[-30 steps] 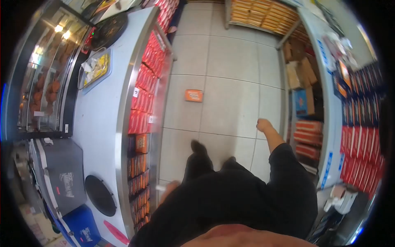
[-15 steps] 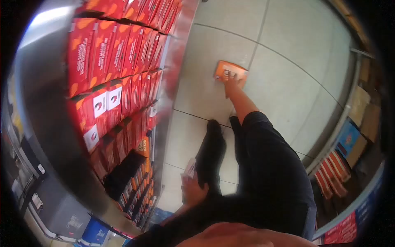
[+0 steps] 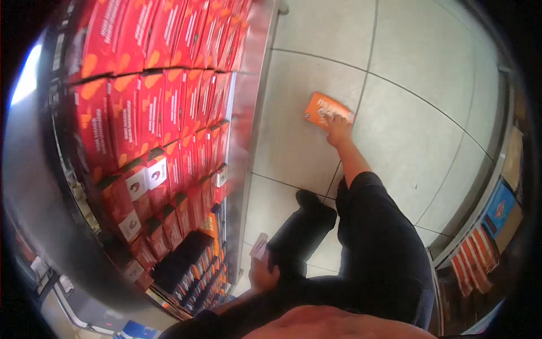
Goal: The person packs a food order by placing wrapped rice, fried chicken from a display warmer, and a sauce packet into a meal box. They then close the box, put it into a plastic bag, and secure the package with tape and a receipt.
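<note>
My right hand (image 3: 340, 131) reaches far forward, low near the floor. Its fingers are bent over the near edge of an orange flat box (image 3: 323, 107) with white lettering; whether the box rests on the tiles I cannot tell. My left hand (image 3: 263, 276) is beside my bent left leg, closed around a slim pale pinkish box (image 3: 259, 247) whose lower end is hidden by the fingers. Close to my left stand tight rows of red boxes (image 3: 132, 118) on a shelf.
A metal shelf edge (image 3: 248, 107) runs along my left. Lower on that shelf are a black box (image 3: 182, 261) and rows of small orange and dark packs (image 3: 199, 277). Light floor tiles (image 3: 412, 130) lie ahead. At right, another shelf holds a blue box (image 3: 499, 208) and red-striped packs (image 3: 474, 259).
The camera view has shifted, so shelf and floor sit differently. My right hand's fingers have slid toward the box's near right edge. My left hand still holds the slim pale box.
</note>
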Demonstrator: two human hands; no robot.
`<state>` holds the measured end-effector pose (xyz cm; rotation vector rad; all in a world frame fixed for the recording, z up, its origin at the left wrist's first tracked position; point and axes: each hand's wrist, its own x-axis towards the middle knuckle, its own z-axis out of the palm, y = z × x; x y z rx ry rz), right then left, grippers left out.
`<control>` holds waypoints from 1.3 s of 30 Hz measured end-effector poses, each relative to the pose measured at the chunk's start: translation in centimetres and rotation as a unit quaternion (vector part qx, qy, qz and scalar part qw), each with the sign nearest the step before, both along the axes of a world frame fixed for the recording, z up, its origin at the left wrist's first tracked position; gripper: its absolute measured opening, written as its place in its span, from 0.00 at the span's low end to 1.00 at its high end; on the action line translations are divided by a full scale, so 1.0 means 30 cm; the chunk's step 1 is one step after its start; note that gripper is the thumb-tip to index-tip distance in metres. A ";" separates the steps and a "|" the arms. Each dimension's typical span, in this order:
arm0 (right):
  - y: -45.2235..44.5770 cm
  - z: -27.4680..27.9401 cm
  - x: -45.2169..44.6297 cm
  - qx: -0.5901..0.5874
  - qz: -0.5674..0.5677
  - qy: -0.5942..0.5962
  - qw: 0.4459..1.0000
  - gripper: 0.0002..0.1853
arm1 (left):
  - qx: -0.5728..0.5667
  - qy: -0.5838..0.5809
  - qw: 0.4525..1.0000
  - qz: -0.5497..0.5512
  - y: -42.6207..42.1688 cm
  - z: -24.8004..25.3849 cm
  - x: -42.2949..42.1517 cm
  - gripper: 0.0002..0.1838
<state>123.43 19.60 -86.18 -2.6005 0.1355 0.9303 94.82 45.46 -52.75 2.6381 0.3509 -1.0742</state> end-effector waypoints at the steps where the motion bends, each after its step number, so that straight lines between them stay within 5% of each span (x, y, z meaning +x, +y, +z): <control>1: -0.012 0.006 -0.057 -0.034 0.027 -0.046 0.998 0.43 | -0.020 -0.003 1.000 -0.004 -0.015 0.019 -0.011 0.35; 4: -0.079 0.118 -0.086 -0.072 0.020 -0.045 0.996 0.46 | 0.020 0.123 0.990 -0.063 -0.153 0.085 0.035 0.34; 8: -0.085 0.216 -0.096 -0.096 0.019 -0.019 0.995 0.54 | 0.000 0.106 0.989 -0.100 -0.217 0.104 0.034 0.34; 19: -0.079 -0.011 -0.075 -0.037 -0.033 -0.002 0.999 0.58 | 0.031 -0.038 0.985 -0.166 -0.123 -0.017 -0.011 0.33; 24: -0.199 0.330 -0.275 0.023 -0.167 0.084 0.982 0.52 | 0.012 0.014 0.991 -0.129 -0.192 0.108 0.010 0.29; 26: -0.307 0.591 -0.437 0.019 -0.191 0.082 0.978 0.52 | -0.003 0.157 0.977 -0.143 -0.291 0.202 0.053 0.29; 28: -0.462 0.974 -0.590 0.007 -0.167 0.157 0.973 0.56 | -0.083 0.025 0.969 -0.230 -0.267 0.164 -0.039 0.21; 31: -0.693 1.444 -0.911 0.019 -0.272 0.221 0.936 0.61 | -0.249 0.130 0.913 -0.297 -0.358 0.244 0.091 0.21; 36: -1.028 1.886 -1.530 -0.077 -0.478 0.004 0.875 0.63 | -0.268 0.095 0.844 -0.455 -0.510 0.375 0.499 0.20; 38: -1.108 2.066 -1.635 -0.211 -0.528 -0.199 0.798 0.54 | -0.162 0.014 0.888 -0.430 -0.513 0.472 0.675 0.20; 39: -1.142 2.183 -1.661 -0.220 -0.555 -0.228 0.769 0.54 | -0.166 0.008 0.940 -0.298 -0.522 0.513 0.738 0.22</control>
